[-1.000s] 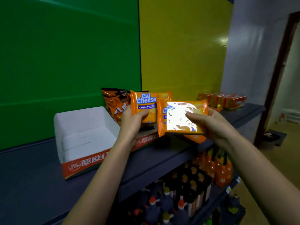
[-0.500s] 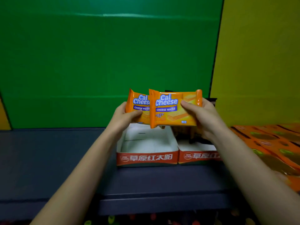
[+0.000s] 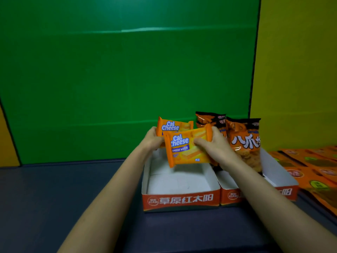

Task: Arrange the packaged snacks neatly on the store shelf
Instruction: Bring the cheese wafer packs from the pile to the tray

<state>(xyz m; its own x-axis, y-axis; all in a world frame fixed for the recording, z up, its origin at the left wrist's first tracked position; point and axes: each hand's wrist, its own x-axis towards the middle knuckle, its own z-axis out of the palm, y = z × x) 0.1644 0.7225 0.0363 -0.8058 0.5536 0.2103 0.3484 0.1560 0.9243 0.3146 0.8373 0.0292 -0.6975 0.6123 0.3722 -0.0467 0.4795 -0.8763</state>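
Note:
Two orange Cal Cheese wafer packs hang over the back of an open white display box (image 3: pixel 180 199) with an orange front. My left hand (image 3: pixel 152 140) grips the rear pack (image 3: pixel 171 126) by its left edge. My right hand (image 3: pixel 213 146) holds the front pack (image 3: pixel 184 152), tilted, by its right side. The box under them holds nothing. Orange and black snack bags (image 3: pixel 244 143) stand upright in a second display box (image 3: pixel 280 178) just to the right.
Both boxes sit on a dark blue shelf (image 3: pixel 73 198) against a green wall panel (image 3: pixel 127 70). Flat orange packets (image 3: pixel 313 167) lie in rows at the far right. A yellow panel (image 3: pixel 295 70) stands behind them.
Both hands have lowered the two wafer packs toward the back of the left box. The front pack is now tilted. The view has settled facing the shelf, revealing the snack bags on the right.

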